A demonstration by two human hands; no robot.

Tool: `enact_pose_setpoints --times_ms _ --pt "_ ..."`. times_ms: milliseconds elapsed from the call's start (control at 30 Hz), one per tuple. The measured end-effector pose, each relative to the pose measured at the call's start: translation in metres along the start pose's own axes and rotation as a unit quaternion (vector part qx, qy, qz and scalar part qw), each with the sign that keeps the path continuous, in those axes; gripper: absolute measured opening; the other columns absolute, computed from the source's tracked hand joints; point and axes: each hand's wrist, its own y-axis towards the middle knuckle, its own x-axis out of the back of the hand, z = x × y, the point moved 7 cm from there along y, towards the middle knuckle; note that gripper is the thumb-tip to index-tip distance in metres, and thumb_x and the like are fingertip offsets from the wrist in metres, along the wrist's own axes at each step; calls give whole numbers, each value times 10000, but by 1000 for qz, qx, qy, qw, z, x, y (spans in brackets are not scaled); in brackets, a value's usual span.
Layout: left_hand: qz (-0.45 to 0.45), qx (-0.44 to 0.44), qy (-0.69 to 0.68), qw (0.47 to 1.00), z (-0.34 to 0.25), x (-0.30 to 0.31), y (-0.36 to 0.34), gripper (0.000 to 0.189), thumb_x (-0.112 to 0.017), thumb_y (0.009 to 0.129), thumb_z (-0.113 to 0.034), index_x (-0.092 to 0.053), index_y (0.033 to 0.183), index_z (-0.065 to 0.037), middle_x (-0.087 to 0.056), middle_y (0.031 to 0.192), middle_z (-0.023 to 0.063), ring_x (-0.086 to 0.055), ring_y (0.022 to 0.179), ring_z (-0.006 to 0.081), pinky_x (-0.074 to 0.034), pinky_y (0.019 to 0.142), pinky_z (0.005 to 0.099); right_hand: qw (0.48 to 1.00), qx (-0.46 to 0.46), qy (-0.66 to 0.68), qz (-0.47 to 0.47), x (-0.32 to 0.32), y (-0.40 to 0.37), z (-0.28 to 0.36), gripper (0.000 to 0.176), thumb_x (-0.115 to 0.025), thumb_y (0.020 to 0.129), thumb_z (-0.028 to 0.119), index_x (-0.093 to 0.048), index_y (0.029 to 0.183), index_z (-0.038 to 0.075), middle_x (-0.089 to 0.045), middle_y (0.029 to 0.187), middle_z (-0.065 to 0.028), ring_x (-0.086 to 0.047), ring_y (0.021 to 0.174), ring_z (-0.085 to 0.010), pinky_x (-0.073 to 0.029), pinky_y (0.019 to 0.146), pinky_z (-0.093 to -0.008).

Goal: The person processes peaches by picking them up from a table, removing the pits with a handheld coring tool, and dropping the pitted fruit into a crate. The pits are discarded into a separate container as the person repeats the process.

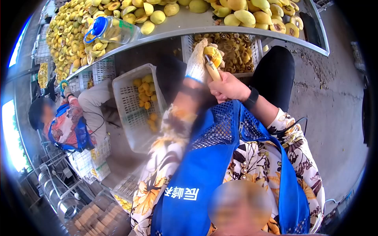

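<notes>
My left hand (197, 59), in a white knitted glove, is closed around a yellow peach (213, 54). In my right hand (231, 87) is the wooden handle of a small pitting knife (214, 72). Its short metal blade points up at the peach, right by its cut surface. Both hands are held close together in front of my knees. Beneath them stands a white crate (256, 51) with many brownish peach pits and scraps (238, 45) in it.
A metal table (185, 19) ahead carries heaps of halved peaches (75, 27) and a water bottle with a blue cap (118, 30). To the left, a white crate (130, 114) holds several whole peaches. Another person (73, 122) sits beyond it, among stacked crates.
</notes>
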Motion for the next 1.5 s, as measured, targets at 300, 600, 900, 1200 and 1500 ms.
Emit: enact_pose_setpoints --times_ms 300,600,900,1200,1500 --pt "-233 -174 -116 950 -75 112 -40 387 -441 851 -425 -566 814 -60 -575 733 103 -559 600 203 -445 471 269 898 224 -303 -228 33 -13 43 100 -559 799 103 -547 854 22 -514 564 -8 -486 451 -92 -393 431 -252" --pt "-379 -356 758 395 -219 46 -60 232 -568 767 -294 -664 866 -107 -637 948 87 -599 892 295 -477 756 390 849 162 -421 -273 42 -6 35 271 -598 782 243 -535 857 -10 -592 720 -207 -597 677 -341 -469 623 -382" --pt "-459 -45 740 489 -227 87 69 291 -543 804 -251 -650 1046 -129 -635 1059 87 -603 981 278 -475 779 437 782 164 -522 -298 86 -20 12 221 -602 777 206 -565 873 10 -567 598 -106 -562 527 -185 -455 522 -312" --pt "-394 -279 692 536 -226 69 33 359 -701 597 -347 -675 891 -142 -659 811 127 -639 808 286 -507 699 395 749 217 -554 -291 47 -18 41 328 -578 823 213 -526 1075 9 -570 627 -114 -577 525 -192 -454 514 -309" --pt "-52 -235 -98 966 -109 7 -17 512 -450 876 -506 -543 1066 -39 -622 920 158 -621 782 292 -519 665 346 737 252 -541 -318 0 -16 107 369 -585 834 249 -468 1073 -7 -577 841 -278 -556 818 -444 -450 674 -431"
